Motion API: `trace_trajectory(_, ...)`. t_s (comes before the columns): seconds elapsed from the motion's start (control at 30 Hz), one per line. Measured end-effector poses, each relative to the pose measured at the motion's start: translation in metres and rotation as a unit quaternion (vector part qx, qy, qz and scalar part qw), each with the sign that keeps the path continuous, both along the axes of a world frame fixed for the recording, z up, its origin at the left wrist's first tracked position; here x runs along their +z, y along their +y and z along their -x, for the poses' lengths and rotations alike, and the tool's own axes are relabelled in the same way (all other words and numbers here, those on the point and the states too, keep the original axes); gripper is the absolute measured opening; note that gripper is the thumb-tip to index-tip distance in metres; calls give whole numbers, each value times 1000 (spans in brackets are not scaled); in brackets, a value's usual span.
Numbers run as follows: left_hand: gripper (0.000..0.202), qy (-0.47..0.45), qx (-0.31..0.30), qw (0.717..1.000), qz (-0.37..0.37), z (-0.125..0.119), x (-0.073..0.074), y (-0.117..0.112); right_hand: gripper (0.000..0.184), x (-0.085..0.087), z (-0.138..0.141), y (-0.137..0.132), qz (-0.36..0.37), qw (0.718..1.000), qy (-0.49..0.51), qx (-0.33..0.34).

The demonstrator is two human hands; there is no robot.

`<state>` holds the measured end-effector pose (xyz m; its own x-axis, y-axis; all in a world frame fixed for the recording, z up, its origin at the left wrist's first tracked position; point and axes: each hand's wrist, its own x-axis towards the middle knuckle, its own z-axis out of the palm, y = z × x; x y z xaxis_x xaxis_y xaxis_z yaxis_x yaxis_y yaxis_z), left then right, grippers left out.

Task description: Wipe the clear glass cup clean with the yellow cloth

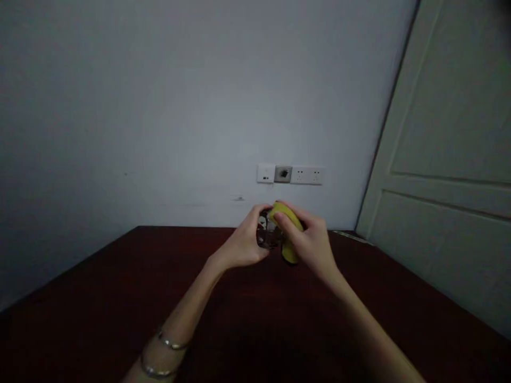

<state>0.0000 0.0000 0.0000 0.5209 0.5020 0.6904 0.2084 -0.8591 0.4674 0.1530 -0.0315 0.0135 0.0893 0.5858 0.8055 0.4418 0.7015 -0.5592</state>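
Observation:
Both my hands meet above the far part of a dark red-brown table (99,308). My left hand (243,244) is closed round a small clear jar (268,235). My right hand (309,242) grips a yellow lid (289,221) set at the jar's right end, its fingers wrapped over the top. The jar lies tilted sideways between the two hands, lifted off the table. Two thin bangles (159,354) sit on my left forearm.
A white wall rises behind the table, with a row of sockets and a switch (290,174) just above my hands. A pale panelled door (451,175) stands at the right, close to the table's right edge.

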Motion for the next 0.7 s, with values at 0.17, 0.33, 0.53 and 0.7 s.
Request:
trace_trajectory(0.17,78,-27,3,1000,12,0,-1,0,38,-3,4,-5,-45,999,-12,6)
trace_trajectory(0.33,81,-31,-17,997,69,-14,3,-2,45,6,-25,7,91,990,74,72)
trace_trajectory(0.53,82,-99,-93,978,158,-44,14,-4,37,16,-55,-4,1,994,19,110)
trace_trajectory(0.7,83,-110,-118,969,189,-44,17,-5,39,13,-55,2,31,992,65,103)
